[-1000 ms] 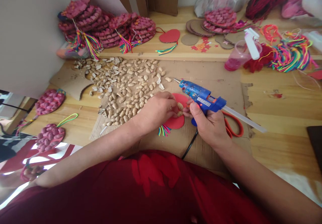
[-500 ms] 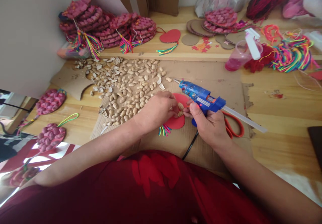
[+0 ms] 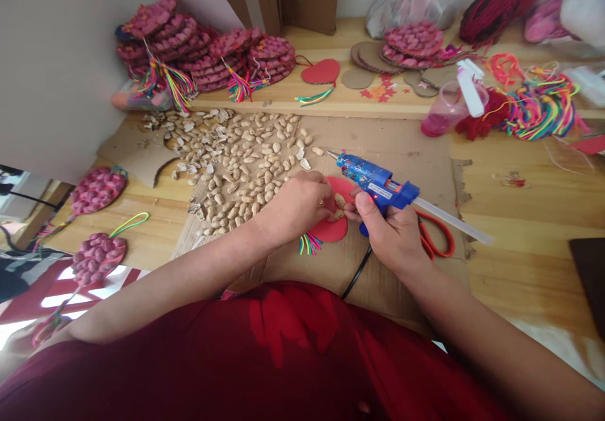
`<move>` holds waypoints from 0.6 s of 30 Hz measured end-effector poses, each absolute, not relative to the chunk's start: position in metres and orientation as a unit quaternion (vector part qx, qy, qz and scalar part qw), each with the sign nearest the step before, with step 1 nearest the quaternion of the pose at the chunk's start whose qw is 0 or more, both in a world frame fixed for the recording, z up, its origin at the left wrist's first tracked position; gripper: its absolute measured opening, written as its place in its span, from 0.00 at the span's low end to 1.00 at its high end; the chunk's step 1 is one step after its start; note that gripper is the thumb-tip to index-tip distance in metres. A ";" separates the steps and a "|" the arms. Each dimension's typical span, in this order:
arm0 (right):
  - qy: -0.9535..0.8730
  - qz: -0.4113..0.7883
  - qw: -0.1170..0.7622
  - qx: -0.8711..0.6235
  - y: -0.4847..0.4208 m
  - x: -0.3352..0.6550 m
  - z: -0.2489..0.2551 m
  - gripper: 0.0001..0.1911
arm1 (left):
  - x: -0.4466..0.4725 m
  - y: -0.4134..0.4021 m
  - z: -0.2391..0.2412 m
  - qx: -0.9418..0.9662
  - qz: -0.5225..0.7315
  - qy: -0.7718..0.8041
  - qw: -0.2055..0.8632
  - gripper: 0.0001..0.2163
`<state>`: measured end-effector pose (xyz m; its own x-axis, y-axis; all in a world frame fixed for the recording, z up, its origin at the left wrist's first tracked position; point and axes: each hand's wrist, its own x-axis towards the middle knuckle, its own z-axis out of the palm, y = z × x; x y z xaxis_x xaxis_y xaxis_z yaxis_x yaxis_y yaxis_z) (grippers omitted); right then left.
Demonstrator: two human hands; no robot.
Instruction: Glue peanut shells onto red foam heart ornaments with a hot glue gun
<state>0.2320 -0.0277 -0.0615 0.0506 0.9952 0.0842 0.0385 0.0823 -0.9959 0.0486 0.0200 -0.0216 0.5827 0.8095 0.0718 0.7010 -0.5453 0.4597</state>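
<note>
My right hand (image 3: 394,235) is wrapped round the handle of a blue glue gun (image 3: 366,172), its nozzle pointing left and a clear glue stick (image 3: 454,220) out of its back. Under both hands lies a red card piece (image 3: 331,229) with a multicoloured tassel (image 3: 310,243). Peanuts (image 3: 339,201) rest on the card, between my fingertips. My left hand (image 3: 300,203) is closed at the card's left side, fingers bent together; what its tips pinch is hidden. The right hand's fingertips also reach the peanuts.
Loose peanuts and shells (image 3: 246,169) cover the cardboard's left. Orange-handled scissors (image 3: 437,235) lie behind my right hand. Finished pink pieces (image 3: 217,62) are stacked on the shelf, near a pink cup (image 3: 437,115) and coloured threads (image 3: 543,109). At lower left, another person's hand (image 3: 28,336) holds a pink piece.
The view has shifted slightly. Both my hands and the glue gun keep nearly the same place over the red card. At lower left, the other person's hand and pink piece have moved.
</note>
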 end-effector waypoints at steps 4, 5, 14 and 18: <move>-0.448 0.504 0.558 -0.482 -0.027 0.230 -0.054 0.18 | 0.046 0.022 -0.015 0.855 0.166 0.430 0.240 0.03; -0.430 0.507 0.572 -0.480 -0.028 0.231 -0.052 0.18 | 0.045 0.023 -0.013 0.849 0.170 0.434 0.250 0.02; -0.234 0.598 0.572 -0.510 -0.080 0.243 -0.022 0.24 | 0.037 0.032 -0.014 0.841 0.143 0.470 0.225 0.14; -0.190 0.668 0.538 -0.479 -0.098 0.241 -0.018 0.24 | 0.039 0.028 -0.009 0.844 0.108 0.475 0.224 0.17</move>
